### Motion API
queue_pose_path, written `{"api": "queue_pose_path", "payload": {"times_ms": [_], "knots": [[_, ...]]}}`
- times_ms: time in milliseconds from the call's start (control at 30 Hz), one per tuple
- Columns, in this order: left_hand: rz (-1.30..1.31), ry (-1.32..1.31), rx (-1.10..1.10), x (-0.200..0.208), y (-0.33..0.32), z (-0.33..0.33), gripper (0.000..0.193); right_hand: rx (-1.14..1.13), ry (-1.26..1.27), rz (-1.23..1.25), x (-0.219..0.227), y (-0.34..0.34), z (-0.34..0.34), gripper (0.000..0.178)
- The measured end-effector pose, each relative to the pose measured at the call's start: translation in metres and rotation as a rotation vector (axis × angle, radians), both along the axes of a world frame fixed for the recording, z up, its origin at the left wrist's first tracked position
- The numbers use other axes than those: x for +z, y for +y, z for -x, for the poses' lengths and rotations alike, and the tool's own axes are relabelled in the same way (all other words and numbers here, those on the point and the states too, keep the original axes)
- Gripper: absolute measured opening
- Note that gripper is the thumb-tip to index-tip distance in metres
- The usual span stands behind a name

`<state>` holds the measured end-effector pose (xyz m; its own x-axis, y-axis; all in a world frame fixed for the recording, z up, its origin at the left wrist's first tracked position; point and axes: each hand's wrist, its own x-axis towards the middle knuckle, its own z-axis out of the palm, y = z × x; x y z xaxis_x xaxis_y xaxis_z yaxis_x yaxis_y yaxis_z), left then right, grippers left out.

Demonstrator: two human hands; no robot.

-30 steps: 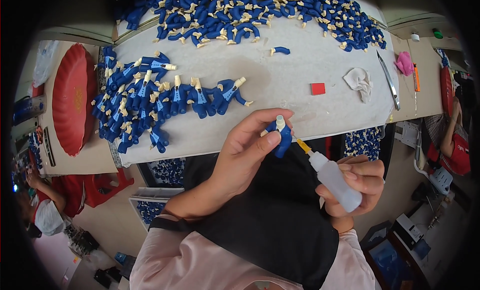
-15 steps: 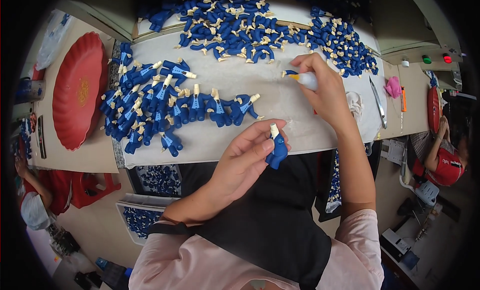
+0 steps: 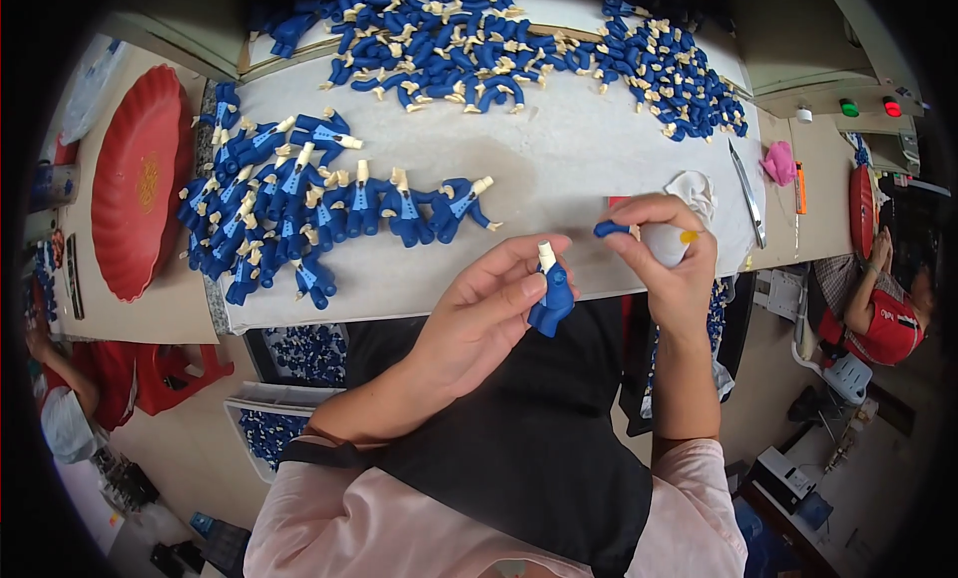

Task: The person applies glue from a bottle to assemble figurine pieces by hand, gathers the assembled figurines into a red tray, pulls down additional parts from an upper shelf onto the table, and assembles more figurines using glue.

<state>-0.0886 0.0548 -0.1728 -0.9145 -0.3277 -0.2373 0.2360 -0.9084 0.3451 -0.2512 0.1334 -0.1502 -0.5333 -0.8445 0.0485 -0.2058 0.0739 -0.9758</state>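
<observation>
Right by the near edge of the white-topped table (image 3: 569,169), there's a small blue figure (image 3: 552,308) with a cream neck (image 3: 545,257), roughly upright in the left hand (image 3: 484,308), pinched snugly between thumb and fingers. Over to its right and a bit higher, the right hand (image 3: 679,274) is doing double duty: a short blue piece (image 3: 609,229) is nipped at the fingertips, partly covered, and a whitish bottle (image 3: 662,243) is tucked in the curled fingers, its yellow tip (image 3: 689,237) pointing right. Figure and piece are apart. Beyond that hand: a mostly hidden red block (image 3: 619,202), a crumpled white cloth (image 3: 692,189) and silver tweezers (image 3: 748,194). Left on the table is a bunch of blue figures (image 3: 299,204), a big heap of blue arms (image 3: 429,44) covers the far side, and a scalloped red tray (image 3: 118,189) sits way left.
</observation>
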Motion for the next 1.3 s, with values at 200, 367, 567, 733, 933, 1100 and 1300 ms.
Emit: {"api": "queue_pose_path", "payload": {"times_ms": [200,367,567,733,933,1100,1300], "knots": [[0.067,-0.084,-0.032,0.002,0.007,0.008,0.032,-0.136,-0.161,-0.025,0.007,0.029,-0.019,0.017],[0.143,-0.104,-0.046,0.003,0.009,0.01,0.029,-0.116,0.002,-0.076,0.015,0.038,-0.026,0.019],[0.246,-0.19,-0.002,0.001,0.012,0.01,0.027,-0.058,0.322,-0.059,0.023,0.035,-0.033,0.021],[0.267,-0.18,0.006,-0.001,0.01,0.009,0.027,-0.077,0.357,-0.063,0.02,0.034,-0.039,0.022],[0.372,-0.145,0.012,-0.002,0.008,0.008,0.026,-0.059,0.464,-0.071,0.02,0.031,-0.041,0.021],[0.418,-0.117,0.046,-0.004,0.009,0.006,0.026,-0.056,0.496,-0.076,0.02,0.031,-0.044,0.021],[0.55,-0.119,0.087,-0.006,0.011,0.006,0.025,-0.078,0.452,-0.097,0.021,0.031,-0.048,0.021]]}}
